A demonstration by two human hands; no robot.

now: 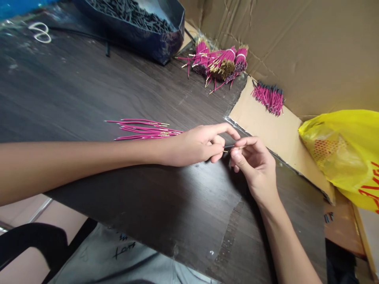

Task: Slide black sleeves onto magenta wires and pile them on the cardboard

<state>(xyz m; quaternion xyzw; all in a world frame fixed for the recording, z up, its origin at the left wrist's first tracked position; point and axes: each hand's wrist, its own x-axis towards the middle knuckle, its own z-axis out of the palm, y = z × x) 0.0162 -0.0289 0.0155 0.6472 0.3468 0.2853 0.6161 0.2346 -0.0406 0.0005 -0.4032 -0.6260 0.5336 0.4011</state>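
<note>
Both hands meet over the dark wooden surface [89, 90], close to its right edge where a sheet of cardboard [275, 130] overlaps it. The left hand [198, 144] is curled, thumb and forefinger pinched on the end of a thin pink wire [225, 147] whose bare tip shows between the two hands. The right hand [254, 163] faces it, fingers bent and pinched on a small dark piece at the same wire's tip; what that piece is cannot be told.

Just behind the left wrist, a loose fan of pink wires [142, 129] lies flat on the surface. At the far edge stand tied bundles of pink wires [220, 63], beside a dark blue bag [154, 39] full of short black tubes [130, 12]. A smaller heap of pink wires with black ends [269, 96] rests on the cardboard. A yellow plastic bag [343, 150] sits off the right edge, and a white rubber band [40, 32] lies near the far left corner.
</note>
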